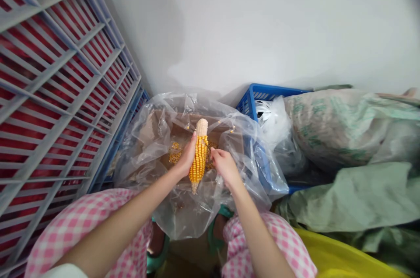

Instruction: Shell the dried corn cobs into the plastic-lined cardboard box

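Observation:
A yellow corn cob [198, 160] stands nearly upright in my left hand [188, 155], which is wrapped around its left side. The cob's top is bare and pale, while rows of kernels cover most of the rest down to a tapered tip. Just right of the cob is my right hand [225, 165], its fingers curled closed; whatever they may hold is hidden. Below both hands, a clear plastic bag [190, 216] lines a cardboard box [157, 155]. Loose corn kernels [175, 154] lie at its bottom, with a few stuck higher on the plastic.
Large plastic crates [65, 72] with red showing through the slats rise on the left. To the right, a blue basket [254, 94] holds white plastic bags [277, 120] beside a stuffed sack [328, 124]. Green cloth [354, 199] and a yellow item [337, 254] lie nearer. A white wall [246, 19] stands behind.

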Tool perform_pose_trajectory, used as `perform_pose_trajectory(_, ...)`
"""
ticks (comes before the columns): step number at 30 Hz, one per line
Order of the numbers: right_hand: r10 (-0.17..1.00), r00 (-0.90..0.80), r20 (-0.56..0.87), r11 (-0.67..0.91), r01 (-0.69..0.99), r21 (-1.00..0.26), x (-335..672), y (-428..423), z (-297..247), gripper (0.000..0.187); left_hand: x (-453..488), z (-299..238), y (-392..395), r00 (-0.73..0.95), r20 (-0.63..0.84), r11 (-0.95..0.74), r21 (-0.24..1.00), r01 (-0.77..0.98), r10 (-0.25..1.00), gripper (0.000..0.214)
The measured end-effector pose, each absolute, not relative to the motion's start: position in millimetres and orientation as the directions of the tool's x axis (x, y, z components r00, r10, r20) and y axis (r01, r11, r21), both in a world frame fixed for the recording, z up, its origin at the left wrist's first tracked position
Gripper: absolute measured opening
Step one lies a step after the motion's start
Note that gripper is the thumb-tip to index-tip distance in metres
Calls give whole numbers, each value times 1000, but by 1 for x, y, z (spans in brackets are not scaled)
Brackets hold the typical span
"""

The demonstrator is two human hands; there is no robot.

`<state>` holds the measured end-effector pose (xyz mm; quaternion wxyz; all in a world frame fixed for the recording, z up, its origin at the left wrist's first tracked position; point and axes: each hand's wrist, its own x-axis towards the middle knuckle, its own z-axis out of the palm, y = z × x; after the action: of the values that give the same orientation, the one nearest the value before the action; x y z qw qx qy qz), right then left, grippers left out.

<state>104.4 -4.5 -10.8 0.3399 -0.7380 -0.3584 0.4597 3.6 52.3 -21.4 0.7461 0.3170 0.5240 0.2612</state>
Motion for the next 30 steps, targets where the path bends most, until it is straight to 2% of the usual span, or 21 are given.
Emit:
perform_pose_trajectory(7,856,218,-469,-517,349,-782,133,-7,14,36,1,-9,61,488,-679,805,586,-91,549,51)
perform_pose_trajectory(12,867,224,-444,-497,408,-766,137,-6,20,36,0,-7,61,472,-736,865,481,-140,485,52)
perform_pose_trajectory(20,862,190,-470,-506,385,-772,139,-8,21,36,0,-8,61,488,-734,864,496,-89,472,51)
perform_pose_trajectory(25,824,119,-554,-564,270,-780,138,-7,30,34,2,-9,55,448,-759,857,514,-34,473,63)
perform_pose_trajectory(30,781,32,-623,-614,214,-759,147,-7,41,33,4,-6,50,461,-748,837,547,21,477,64)
